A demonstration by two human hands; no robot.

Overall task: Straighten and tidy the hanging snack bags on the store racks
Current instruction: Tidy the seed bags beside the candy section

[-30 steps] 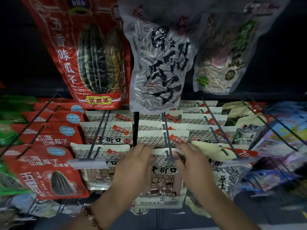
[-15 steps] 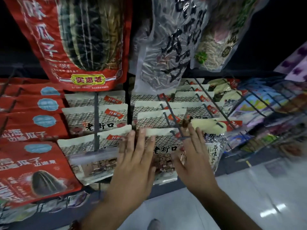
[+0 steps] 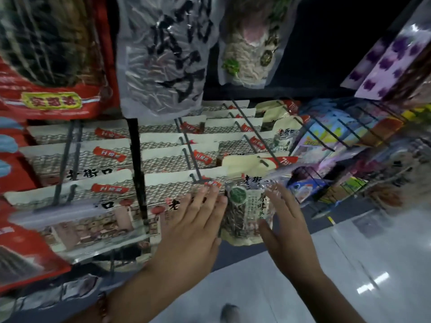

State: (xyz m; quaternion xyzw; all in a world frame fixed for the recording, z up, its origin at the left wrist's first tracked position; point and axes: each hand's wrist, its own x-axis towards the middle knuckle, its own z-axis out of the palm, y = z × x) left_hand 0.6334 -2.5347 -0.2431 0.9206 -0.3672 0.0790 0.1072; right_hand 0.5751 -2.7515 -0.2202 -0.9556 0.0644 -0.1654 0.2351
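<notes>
Far left: big red glossy sunflower-seed bag (image 3: 53, 99) hangs on the upper row, more red bags below it at the frame edge. Next over, cream paper-look snack bags with red labels and black lettering (image 3: 77, 157), stacked in rows on dark metal peg hooks (image 3: 64, 159), blurred clear price strip across the front one. Above centre, a clear plastic bag of striped seeds with large black characters (image 3: 161, 54).

My left hand (image 3: 193, 231): fingers straight and together, flat against the front cream bag of the middle column (image 3: 168, 190), fingertips near its red label. Not gripping anything. Beaded bracelet on that wrist (image 3: 102, 306).

Just right of it, a small yellowish bag with a clear window showing dark seeds and a green round sticker (image 3: 245, 206), hanging at the front of its hook between my two hands.

My right hand (image 3: 286, 227): fingers straight, slightly spread, alongside that bag's right edge; can't tell if it touches, too blurred.

Far right: wire rack of colourful mixed snack packs (image 3: 345, 145), purple-patterned packs (image 3: 384, 64) above, pale glossy floor (image 3: 349, 264) below.
</notes>
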